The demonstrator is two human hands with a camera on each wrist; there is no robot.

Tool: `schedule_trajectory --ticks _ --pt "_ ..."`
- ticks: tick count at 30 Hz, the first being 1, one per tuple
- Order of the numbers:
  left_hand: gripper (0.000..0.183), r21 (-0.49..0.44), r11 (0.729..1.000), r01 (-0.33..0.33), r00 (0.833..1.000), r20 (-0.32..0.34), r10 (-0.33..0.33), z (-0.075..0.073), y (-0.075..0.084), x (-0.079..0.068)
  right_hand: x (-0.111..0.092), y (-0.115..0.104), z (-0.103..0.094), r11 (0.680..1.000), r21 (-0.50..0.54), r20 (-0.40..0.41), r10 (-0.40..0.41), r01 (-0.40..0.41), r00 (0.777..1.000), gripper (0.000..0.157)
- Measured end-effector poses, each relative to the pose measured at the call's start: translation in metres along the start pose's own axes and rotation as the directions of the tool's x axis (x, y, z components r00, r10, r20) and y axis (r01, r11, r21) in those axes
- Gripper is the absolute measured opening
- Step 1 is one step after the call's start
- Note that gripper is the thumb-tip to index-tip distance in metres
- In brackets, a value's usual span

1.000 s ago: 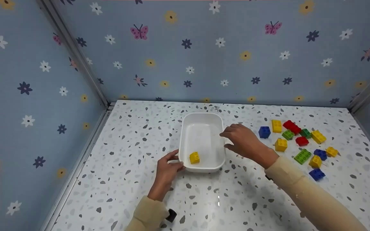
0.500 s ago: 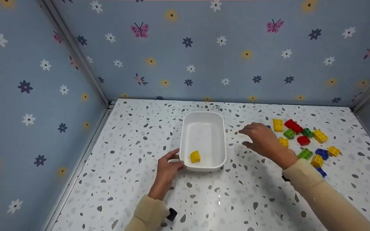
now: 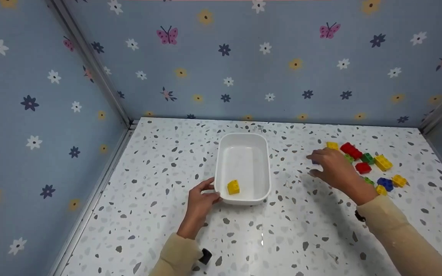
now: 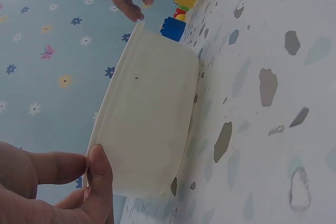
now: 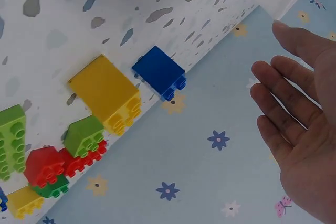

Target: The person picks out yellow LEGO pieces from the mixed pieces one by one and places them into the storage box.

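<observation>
My left hand (image 3: 200,199) pinches the rim of a white plastic tub (image 3: 244,163) at its near left corner; in the left wrist view the thumb (image 4: 100,169) lies against the outer wall. One yellow toy building block (image 3: 233,187) lies inside the tub, near that corner. My right hand (image 3: 334,168) is over the left side of the loose blocks, fingers apart and holding nothing. In the right wrist view, a blue block (image 5: 159,72) stands nearest to it, beside a larger yellow block (image 5: 105,90). From the head view, the hand mostly hides that blue block.
Loose red (image 3: 363,168), green (image 3: 367,158), yellow (image 3: 383,163) and blue (image 3: 385,184) blocks lie scattered on the right of the speckled table (image 3: 159,165). Patterned blue walls (image 3: 205,57) enclose the back and sides.
My right hand has moved right, from the tub's right rim to over the blocks, now covering some of them. The left hand and tub have stayed in place.
</observation>
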State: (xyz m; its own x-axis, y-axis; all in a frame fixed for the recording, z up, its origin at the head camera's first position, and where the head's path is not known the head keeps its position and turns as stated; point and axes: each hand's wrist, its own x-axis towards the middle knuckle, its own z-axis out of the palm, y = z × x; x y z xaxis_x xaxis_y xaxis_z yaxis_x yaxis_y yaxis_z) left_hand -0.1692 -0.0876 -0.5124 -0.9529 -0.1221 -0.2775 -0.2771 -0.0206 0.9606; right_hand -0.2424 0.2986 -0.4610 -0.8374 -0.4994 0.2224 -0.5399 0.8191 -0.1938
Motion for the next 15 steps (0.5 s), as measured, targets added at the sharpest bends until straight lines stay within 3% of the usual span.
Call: schedule_trajectory --ticks 9,15 --pt "0.056 0.027 1.0 0.013 1.0 -0.009 -0.013 0.0 0.002 0.0 -0.018 0.016 -0.005 0.986 -0.015 0.095 0.168 -0.167 0.981 0.049" --pt "0.055 0.045 0.999 0.006 1.0 -0.007 -0.006 0.0 0.002 -0.001 -0.028 0.027 -0.005 0.98 0.006 0.104 0.198 -0.2 0.975 0.049"
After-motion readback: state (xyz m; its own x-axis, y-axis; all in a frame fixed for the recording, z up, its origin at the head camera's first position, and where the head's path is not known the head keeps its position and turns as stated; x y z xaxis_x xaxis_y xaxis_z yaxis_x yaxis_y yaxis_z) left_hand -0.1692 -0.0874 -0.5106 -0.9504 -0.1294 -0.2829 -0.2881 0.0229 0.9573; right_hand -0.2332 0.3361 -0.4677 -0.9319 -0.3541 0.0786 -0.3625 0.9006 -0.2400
